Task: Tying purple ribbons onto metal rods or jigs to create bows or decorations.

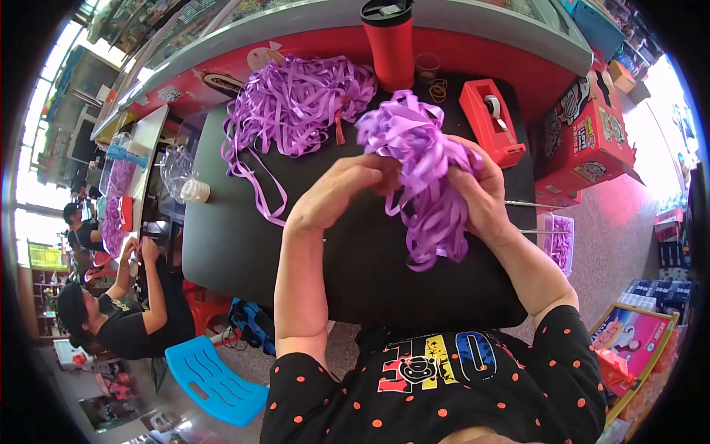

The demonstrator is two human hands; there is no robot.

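A bunch of looped purple ribbon point(433, 174) is held up over the black table point(244, 237), its lower loops hanging down. My right hand point(481, 189) grips the bunch from its right side, thumb in front. On the other side my left hand point(344, 185) is closed, its fingertips pinched at the ribbon's edge and partly hidden behind it. Beyond my left hand lies a big loose heap of purple ribbon point(296, 103), with one strand trailing toward me. A short orange-red strip point(340, 132) shows at the heap's near edge.
A red tumbler point(390, 52) with a black lid, rubber bands point(438, 90) and a red tape dispenser point(493, 122) stand at the back. A red box point(588, 140) and a tub of purple ribbon point(558, 244) are at right. At left, a person point(126, 311) works near a blue stool point(214, 381).
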